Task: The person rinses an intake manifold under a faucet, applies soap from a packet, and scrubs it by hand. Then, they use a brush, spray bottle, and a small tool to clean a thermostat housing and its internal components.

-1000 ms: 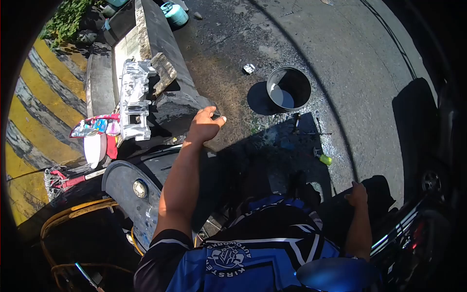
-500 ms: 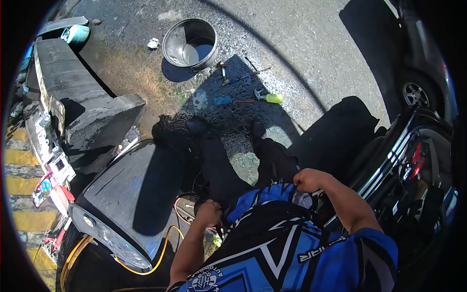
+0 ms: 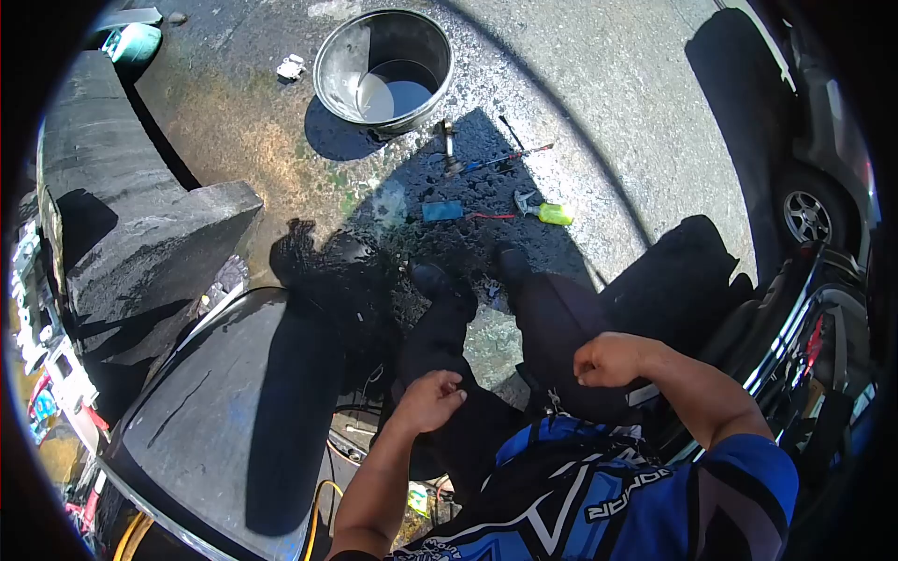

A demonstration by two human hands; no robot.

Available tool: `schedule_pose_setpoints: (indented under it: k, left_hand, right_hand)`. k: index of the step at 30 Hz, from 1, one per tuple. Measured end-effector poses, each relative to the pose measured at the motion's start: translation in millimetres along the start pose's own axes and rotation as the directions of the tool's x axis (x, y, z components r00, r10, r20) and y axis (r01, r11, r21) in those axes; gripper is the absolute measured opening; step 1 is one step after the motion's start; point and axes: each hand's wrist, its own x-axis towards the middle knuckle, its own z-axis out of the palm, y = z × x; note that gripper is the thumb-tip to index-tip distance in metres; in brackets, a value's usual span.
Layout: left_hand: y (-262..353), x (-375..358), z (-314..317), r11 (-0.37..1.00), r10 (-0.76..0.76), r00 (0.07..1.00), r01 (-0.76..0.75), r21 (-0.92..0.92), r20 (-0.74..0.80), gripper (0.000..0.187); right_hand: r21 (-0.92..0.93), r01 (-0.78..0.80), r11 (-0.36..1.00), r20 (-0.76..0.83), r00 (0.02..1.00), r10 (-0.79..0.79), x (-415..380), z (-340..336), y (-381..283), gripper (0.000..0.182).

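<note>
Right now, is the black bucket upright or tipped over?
Upright: the black bucket stands on the ground with its round mouth facing up, its inside visible from above.

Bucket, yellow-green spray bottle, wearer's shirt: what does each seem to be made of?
Bucket: probably dark, satiny plastic, judging by its smooth, softly shining wall; painted metal is possible.
Spray bottle: likely plastic, given its bright, evenly coloured body; gloss is hard to judge at this size.
Shirt: matte fabric, as its folds show; crisp printed panels hint at synthetic.

harsh sunlight, hard shadows, glare on pavement (image 3: 645,103); dark, curved edges
</note>
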Motion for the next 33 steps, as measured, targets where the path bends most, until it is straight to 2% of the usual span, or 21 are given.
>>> schedule_pose_setpoints:
  k: [1, 2, 3, 5, 7, 9, 10, 13, 16, 19, 20, 23, 24, 27, 28, 30, 31, 33]
  left_hand:
    - [-6.4, 44.9, -9.3, 0.999, -0.009, 0.994, 0.004, -0.044, -0.110, 0.039]
    - [-13.3, 91.9, -18.0, 0.989, -0.038, 0.977, 0.006, -0.149, -0.208, 0.040]
    - [-16.1, 139.6, -29.9, 0.987, -0.038, 0.957, -0.008, -0.158, -0.287, 0.038]
    - [-22.3, 234.2, -47.4, 0.962, -0.062, 0.911, -0.055, -0.268, -0.409, 0.041]
    - [-23.5, 318.4, -64.3, 0.990, -0.036, 0.854, -0.040, -0.133, -0.519, 0.044]
    - [-31.7, 395.9, -72.6, 0.993, -0.047, 0.815, -0.025, -0.116, -0.577, 0.047]
    - [-34.2, 429.7, -75.1, 0.995, -0.058, 0.826, -0.001, -0.104, -0.560, 0.050]
    - [-29.9, 513.4, -81.1, 0.996, -0.082, 0.825, 0.078, -0.031, -0.559, 0.059]
    - [-0.5, 561.3, -87.0, 0.982, -0.064, 0.755, 0.164, 0.093, -0.653, 0.071]
    - [16.8, 596.2, -89.5, 0.944, -0.086, 0.726, 0.279, 0.177, -0.682, 0.073]
    - [21.5, 601.6, -92.2, 0.936, -0.127, 0.769, 0.301, 0.180, -0.627, 0.077]
    - [12.3, 624.0, -92.2, 0.913, -0.153, 0.816, 0.332, 0.236, -0.558, 0.080]
    - [8.1, 629.4, -89.8, 0.923, -0.134, 0.791, 0.318, 0.215, -0.597, 0.070]
    - [-12.1, 626.8, -109.4, 0.981, -0.155, 0.895, 0.190, 0.043, -0.417, 0.045]
    - [-12.3, 607.9, -113.2, 0.966, -0.231, 0.901, 0.169, -0.194, -0.366, 0.038]
    - [-6.5, 557.1, -124.3, 0.778, -0.325, 0.913, 0.110, -0.618, -0.247, 0.026]
    - [-15.6, 538.5, -128.1, 0.695, -0.288, 0.936, 0.058, -0.717, -0.203, 0.025]
    - [-36.0, 499.2, -141.5, 0.477, -0.183, 0.970, -0.057, -0.877, -0.162, 0.026]
  right_hand:
    - [0.063, 0.045, 0.997, -0.178, 0.983, -0.033, 22.2, -16.8, 12.9, 0.024]
    - [0.151, 0.059, 0.987, -0.326, 0.945, -0.006, 46.1, -33.6, 23.9, 0.023]
    - [0.234, 0.086, 0.968, -0.464, 0.885, 0.034, 72.0, -50.9, 37.9, 0.022]
    - [0.304, 0.104, 0.947, -0.621, 0.776, 0.114, 134.2, -79.7, 93.5, 0.021]
    - [0.331, 0.039, 0.943, -0.666, 0.718, 0.204, 189.2, -104.0, 156.7, 0.025]
    - [0.067, -0.171, 0.983, -0.738, 0.654, 0.164, 231.3, -118.7, 209.0, 0.029]
    - [-0.062, -0.279, 0.958, -0.769, 0.626, 0.133, 250.4, -123.0, 232.9, 0.031]
    - [-0.174, -0.457, 0.872, -0.658, 0.713, 0.243, 308.4, -132.1, 283.9, 0.046]
    - [-0.268, -0.463, 0.845, -0.717, 0.682, 0.147, 375.7, -130.2, 344.8, 0.058]
    - [-0.259, -0.478, 0.839, -0.722, 0.673, 0.161, 408.5, -145.9, 352.3, 0.063]
    - [-0.278, -0.477, 0.834, -0.738, 0.661, 0.132, 419.0, -150.8, 357.7, 0.062]
    - [-0.283, -0.496, 0.821, -0.733, 0.664, 0.149, 430.7, -160.2, 361.1, 0.063]
    - [-0.303, -0.484, 0.821, -0.745, 0.657, 0.112, 429.9, -161.6, 358.4, 0.060]
    - [-0.297, -0.462, 0.836, -0.734, 0.670, 0.110, 424.7, -168.3, 352.6, 0.056]
    - [-0.284, -0.413, 0.866, -0.747, 0.662, 0.071, 428.3, -170.8, 363.4, 0.054]
    - [-0.236, -0.269, 0.934, -0.690, 0.723, 0.033, 413.2, -187.2, 360.4, 0.060]
    - [-0.222, -0.189, 0.957, -0.647, 0.763, 0.001, 411.0, -196.8, 364.6, 0.064]
    - [-0.084, -0.101, 0.991, -0.621, 0.784, 0.027, 397.1, -215.9, 339.8, 0.073]
